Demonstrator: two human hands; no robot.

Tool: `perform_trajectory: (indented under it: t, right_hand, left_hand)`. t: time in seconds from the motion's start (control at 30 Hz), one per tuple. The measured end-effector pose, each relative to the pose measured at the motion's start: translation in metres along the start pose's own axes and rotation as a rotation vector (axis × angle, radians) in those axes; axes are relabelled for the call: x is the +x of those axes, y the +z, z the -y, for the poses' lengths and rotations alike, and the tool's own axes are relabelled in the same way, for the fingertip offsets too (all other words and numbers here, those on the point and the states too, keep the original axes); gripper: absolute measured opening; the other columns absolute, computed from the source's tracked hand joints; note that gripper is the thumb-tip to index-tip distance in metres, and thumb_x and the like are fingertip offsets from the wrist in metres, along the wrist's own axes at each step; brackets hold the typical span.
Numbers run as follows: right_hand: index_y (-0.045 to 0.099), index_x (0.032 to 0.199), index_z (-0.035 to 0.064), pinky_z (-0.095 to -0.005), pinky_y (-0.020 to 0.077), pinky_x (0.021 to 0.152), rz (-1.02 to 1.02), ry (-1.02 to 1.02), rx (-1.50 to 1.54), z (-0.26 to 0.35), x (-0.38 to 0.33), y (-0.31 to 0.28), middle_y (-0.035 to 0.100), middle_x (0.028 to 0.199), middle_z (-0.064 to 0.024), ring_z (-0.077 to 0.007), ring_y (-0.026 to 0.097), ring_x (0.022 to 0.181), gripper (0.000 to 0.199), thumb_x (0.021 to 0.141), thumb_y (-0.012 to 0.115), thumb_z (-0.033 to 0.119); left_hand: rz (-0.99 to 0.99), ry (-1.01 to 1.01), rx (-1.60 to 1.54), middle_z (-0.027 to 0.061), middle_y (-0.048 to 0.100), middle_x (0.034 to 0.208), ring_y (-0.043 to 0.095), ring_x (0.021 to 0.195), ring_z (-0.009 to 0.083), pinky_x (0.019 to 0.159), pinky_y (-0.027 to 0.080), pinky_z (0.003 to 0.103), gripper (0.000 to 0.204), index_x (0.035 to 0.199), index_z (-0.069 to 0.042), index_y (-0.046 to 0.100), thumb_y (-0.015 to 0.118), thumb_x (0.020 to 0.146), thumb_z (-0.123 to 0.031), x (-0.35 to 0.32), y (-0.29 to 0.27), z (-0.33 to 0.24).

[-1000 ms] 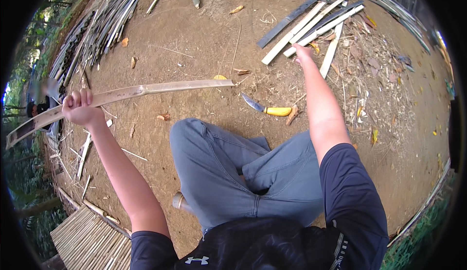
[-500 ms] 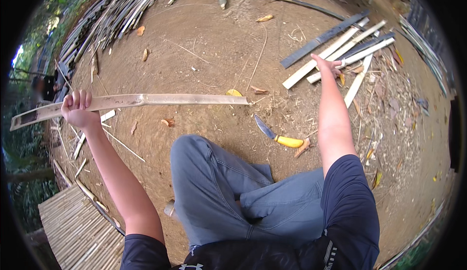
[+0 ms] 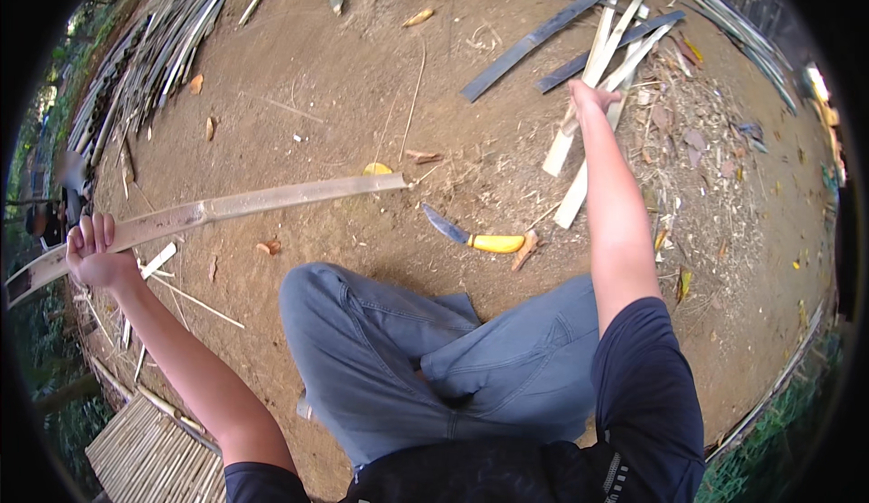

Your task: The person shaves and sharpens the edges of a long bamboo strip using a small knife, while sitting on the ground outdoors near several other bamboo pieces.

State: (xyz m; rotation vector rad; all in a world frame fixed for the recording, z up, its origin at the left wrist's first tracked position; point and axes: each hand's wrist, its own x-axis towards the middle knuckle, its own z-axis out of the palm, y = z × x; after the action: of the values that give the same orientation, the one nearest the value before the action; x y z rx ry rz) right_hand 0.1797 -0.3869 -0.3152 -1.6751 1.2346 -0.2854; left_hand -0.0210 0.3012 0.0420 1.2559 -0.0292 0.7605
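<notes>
The left hand is curled tight around a long bamboo strip near its outer end, fingers over the upper edge. The strip stretches rightward across the ground in front of the bent legs, its other end near a yellow leaf.

The right arm is extended forward and to the right, and the right hand lies over the pale strips, which cross each other at the edge of a litter of shavings. Its thumb stands apart from the palm, but the back of the hand hides the fingertips, so I cannot tell whether they pinch any of the wood. 2 dark strips lie beyond, and 1 of them runs across the pale wood.

The knife lies unheld between these 2 areas, its yellow handle against a brown leaf.

The step in hand looks like sorting or picking among the strips while the left hand keeps the long piece aside. The next move seems to call for a firm right-hand hold on the chosen pale wood, clear of the crossing dark piece.
</notes>
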Motion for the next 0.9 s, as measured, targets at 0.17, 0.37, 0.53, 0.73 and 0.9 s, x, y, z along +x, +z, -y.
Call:
perform_trajectory:
  t: [0.17,0.37,0.53,0.73,0.9]
  right_hand:
    - [0.052,0.103,-0.0103,-0.0299,0.0402,0.04,0.104,-0.073,0.024,-0.023,0.063,-0.093,0.057,0.065,-0.0068,-0.0161,0.053,0.049,0.047,0.061,0.069,-0.001]
    - [0.065,0.072,-0.0033,-0.0295,0.0432,0.044,0.227,-0.199,-0.152,-0.007,0.068,-0.204,0.06,0.059,-0.0067,-0.0141,0.056,0.048,0.017,0.062,0.071,0.009]
    - [0.066,0.076,-0.0016,-0.0292,0.0412,0.043,0.16,-0.162,-0.191,-0.006,0.057,-0.248,0.059,0.06,-0.0044,-0.0126,0.053,0.046,0.019,0.062,0.074,0.009]
    - [0.063,0.088,-0.001,-0.0274,0.0355,0.039,0.283,-0.207,-0.062,-0.032,0.051,-0.302,0.054,0.062,-0.0013,-0.0106,0.046,0.044,0.026,0.063,0.069,0.004]
    - [0.062,0.086,-0.0002,-0.0261,0.0368,0.039,0.265,-0.192,-0.074,-0.069,0.046,-0.341,0.056,0.063,-0.0024,-0.0099,0.048,0.046,0.021,0.066,0.065,0.001]
  left_hand:
    - [-0.037,0.019,-0.006,-0.0008,0.028,0.06,0.024,0.048,0.0104,0.045,0.023,0.026,0.025,0.07,-0.012,0.033,0.034,0.095,-0.018,-0.011,0.02,0.001]
    - [-0.106,0.038,-0.003,-0.0014,0.026,0.061,0.022,0.048,0.0098,0.044,0.022,0.026,0.027,0.07,-0.013,0.031,0.034,0.097,-0.018,-0.026,0.048,-0.009]
    - [-0.127,0.054,0.023,-0.0018,0.024,0.061,0.02,0.049,0.0098,0.044,0.021,0.026,0.027,0.07,-0.014,0.029,0.034,0.096,-0.017,-0.036,0.063,-0.017]
    - [-0.085,0.057,-0.009,-0.0016,0.025,0.061,0.022,0.05,0.0102,0.046,0.023,0.026,0.025,0.073,-0.014,0.032,0.038,0.097,-0.018,-0.038,0.061,-0.02]
    - [-0.083,0.047,0.003,-0.0013,0.025,0.061,0.022,0.05,0.0109,0.047,0.023,0.027,0.025,0.074,-0.014,0.031,0.038,0.097,-0.019,-0.038,0.064,-0.023]
